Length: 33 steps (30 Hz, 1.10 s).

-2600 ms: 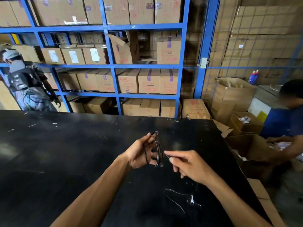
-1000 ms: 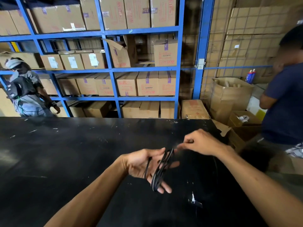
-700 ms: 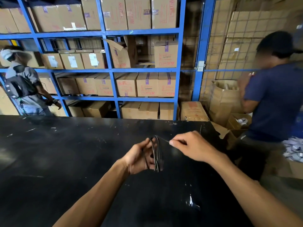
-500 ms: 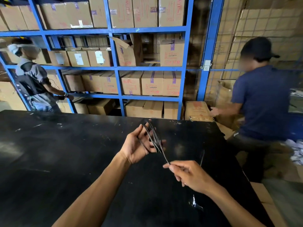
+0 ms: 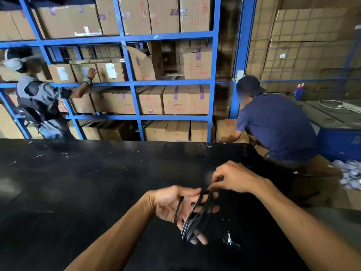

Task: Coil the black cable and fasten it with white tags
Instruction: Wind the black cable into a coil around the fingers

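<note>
The black cable [image 5: 197,216] is wound in several loops around the spread fingers of my left hand [image 5: 173,204], palm up over the black table [image 5: 78,182]. My right hand [image 5: 234,178] is just beyond and to the right of the coil, and its fingertips pinch the cable's free end at the top of the loops. A small white tag [image 5: 230,240] lies on the table below my right forearm, close to the coil's lower end.
Blue shelves [image 5: 127,83] full of cardboard boxes stand behind the table. A person in grey [image 5: 39,102] reaches into the shelves at the left. A person in a dark blue shirt [image 5: 277,126] bends over boxes just past the table's right edge.
My right hand swung from below the coil up and over to its far right side, laying another turn. My left hand dropped and opened, palm up. The person in blue bent down.
</note>
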Motion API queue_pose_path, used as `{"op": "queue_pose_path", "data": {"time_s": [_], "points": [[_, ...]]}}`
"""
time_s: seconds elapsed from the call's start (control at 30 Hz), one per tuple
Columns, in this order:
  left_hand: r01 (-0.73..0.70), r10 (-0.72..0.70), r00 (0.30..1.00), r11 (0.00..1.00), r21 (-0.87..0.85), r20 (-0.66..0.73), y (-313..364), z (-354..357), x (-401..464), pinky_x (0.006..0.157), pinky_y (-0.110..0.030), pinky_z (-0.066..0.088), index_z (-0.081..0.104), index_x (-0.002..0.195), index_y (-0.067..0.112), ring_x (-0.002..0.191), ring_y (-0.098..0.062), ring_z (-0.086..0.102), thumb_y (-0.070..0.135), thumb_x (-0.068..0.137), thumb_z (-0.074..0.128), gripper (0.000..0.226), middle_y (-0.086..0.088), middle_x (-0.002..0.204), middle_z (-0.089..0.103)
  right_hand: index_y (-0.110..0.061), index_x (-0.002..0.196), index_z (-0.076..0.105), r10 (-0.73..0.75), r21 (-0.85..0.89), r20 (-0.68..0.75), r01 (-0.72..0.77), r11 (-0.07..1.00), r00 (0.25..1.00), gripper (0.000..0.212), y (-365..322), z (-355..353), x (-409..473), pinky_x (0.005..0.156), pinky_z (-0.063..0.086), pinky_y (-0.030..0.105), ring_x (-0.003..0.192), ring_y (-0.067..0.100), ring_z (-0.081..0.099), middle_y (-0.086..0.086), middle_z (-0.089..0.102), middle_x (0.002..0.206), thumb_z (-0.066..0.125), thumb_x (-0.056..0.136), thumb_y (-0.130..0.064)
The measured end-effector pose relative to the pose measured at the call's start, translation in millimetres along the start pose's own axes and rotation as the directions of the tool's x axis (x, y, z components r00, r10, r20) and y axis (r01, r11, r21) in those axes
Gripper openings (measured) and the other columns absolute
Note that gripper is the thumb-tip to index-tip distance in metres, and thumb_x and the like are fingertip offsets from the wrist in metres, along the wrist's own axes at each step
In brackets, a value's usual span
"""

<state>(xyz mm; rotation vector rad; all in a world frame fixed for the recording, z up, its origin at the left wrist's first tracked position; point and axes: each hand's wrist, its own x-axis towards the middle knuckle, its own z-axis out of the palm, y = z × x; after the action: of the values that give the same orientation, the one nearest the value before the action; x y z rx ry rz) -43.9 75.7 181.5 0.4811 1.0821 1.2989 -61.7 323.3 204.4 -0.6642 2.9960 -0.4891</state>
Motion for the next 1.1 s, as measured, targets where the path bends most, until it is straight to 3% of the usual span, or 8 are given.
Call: {"op": "queue_pose_path", "data": {"time_s": [0.1, 0.2, 0.43, 0.7, 0.8, 0.9, 1.0, 1.1], "points": [[0.020, -0.024, 0.997, 0.999, -0.045, -0.078, -10, -16, 8, 0.114, -0.072, 0.012, 0.032, 0.155, 0.022, 0.136, -0.066, 0.021, 0.053, 0.104, 0.028, 0.059, -0.002, 0.148, 0.043, -0.031, 0.090, 0.079, -0.067, -0.157, -0.043, 0.059, 0.986, 0.997, 0.037, -10, -32, 7, 0.070, 0.051, 0.034, 0.081, 0.004, 0.063, -0.016, 0.069, 0.083, 0.070, 0.079, -0.065], [-0.142, 0.102, 0.964, 0.978, -0.151, -0.244, -16, -35, 10, 0.112, -0.072, 0.018, 0.037, 0.152, 0.016, 0.125, -0.053, 0.046, 0.052, 0.103, 0.034, 0.061, -0.009, 0.132, 0.056, -0.032, 0.093, 0.080, -0.095, -0.096, -0.136, 0.082, 0.992, 0.986, 0.028, -23, -39, 1, 0.074, 0.054, 0.037, 0.082, 0.005, 0.064, -0.014, 0.071, 0.087, 0.067, 0.088, -0.056], [-0.622, 0.408, 0.741, 0.716, -0.317, -0.533, -5, -49, 1, 0.113, -0.073, 0.014, 0.059, 0.127, 0.019, 0.118, -0.048, 0.050, 0.046, 0.100, 0.042, 0.042, -0.013, 0.112, 0.062, -0.023, 0.111, 0.080, 0.063, 0.417, -0.328, 0.085, 0.905, 0.942, 0.019, -49, 30, -33, 0.071, 0.058, 0.024, 0.074, -0.001, 0.069, -0.014, 0.076, 0.082, 0.068, 0.096, -0.027], [-0.787, 0.620, 0.617, 0.500, -0.363, -0.484, 16, -27, 1, 0.107, -0.077, 0.023, 0.048, 0.146, 0.028, 0.124, -0.056, 0.052, 0.042, 0.105, 0.029, 0.048, -0.009, 0.152, 0.049, -0.021, 0.092, 0.083, 0.280, 0.849, -0.092, -0.072, 0.524, 0.955, 0.014, -54, 93, -47, 0.060, 0.052, 0.030, 0.058, 0.017, 0.060, 0.005, 0.071, 0.072, 0.071, 0.094, -0.028], [-0.813, 0.632, 0.583, 0.469, -0.347, -0.511, 19, -17, -2, 0.102, -0.070, 0.040, 0.056, 0.140, 0.020, 0.087, -0.039, 0.072, 0.036, 0.104, 0.030, 0.047, -0.019, 0.120, 0.069, -0.015, 0.086, 0.083, 0.373, 0.886, -0.012, -0.163, 0.435, 0.928, 0.014, -42, 90, -47, 0.059, 0.052, 0.030, 0.055, 0.014, 0.058, 0.002, 0.068, 0.070, 0.074, 0.092, -0.024], [-0.829, 0.557, 0.535, 0.490, -0.269, -0.636, 18, -14, -1, 0.072, -0.047, 0.060, 0.066, 0.127, 0.009, 0.044, -0.021, 0.051, 0.030, 0.102, 0.030, 0.049, -0.011, 0.058, 0.055, -0.007, 0.088, 0.081, 0.468, 0.942, 0.058, -0.203, 0.266, 0.882, 0.011, -31, 79, -44, 0.060, 0.055, 0.033, 0.055, 0.013, 0.056, 0.005, 0.064, 0.073, 0.078, 0.088, -0.017], [-0.842, 0.481, 0.484, 0.485, -0.238, -0.731, 14, -18, 5, 0.039, -0.023, 0.038, 0.070, 0.100, 0.002, 0.031, -0.013, 0.026, 0.032, 0.101, 0.029, 0.050, -0.004, 0.042, 0.034, -0.001, 0.097, 0.078, 0.522, 0.986, 0.119, -0.160, 0.034, 0.844, 0.013, -27, 69, -38, 0.061, 0.057, 0.031, 0.061, 0.015, 0.057, 0.006, 0.062, 0.076, 0.078, 0.087, -0.010], [-0.847, 0.432, 0.464, 0.472, -0.244, -0.774, 8, -21, 11, 0.031, -0.020, 0.018, 0.063, 0.067, 0.005, 0.028, -0.011, 0.020, 0.055, 0.100, 0.033, 0.067, 0.000, 0.035, 0.025, -0.002, 0.093, 0.074, 0.532, 0.961, 0.175, -0.027, -0.274, 0.829, 0.008, -30, 65, -27, 0.062, 0.059, 0.026, 0.064, 0.012, 0.057, 0.005, 0.061, 0.074, 0.076, 0.087, -0.008]]}}
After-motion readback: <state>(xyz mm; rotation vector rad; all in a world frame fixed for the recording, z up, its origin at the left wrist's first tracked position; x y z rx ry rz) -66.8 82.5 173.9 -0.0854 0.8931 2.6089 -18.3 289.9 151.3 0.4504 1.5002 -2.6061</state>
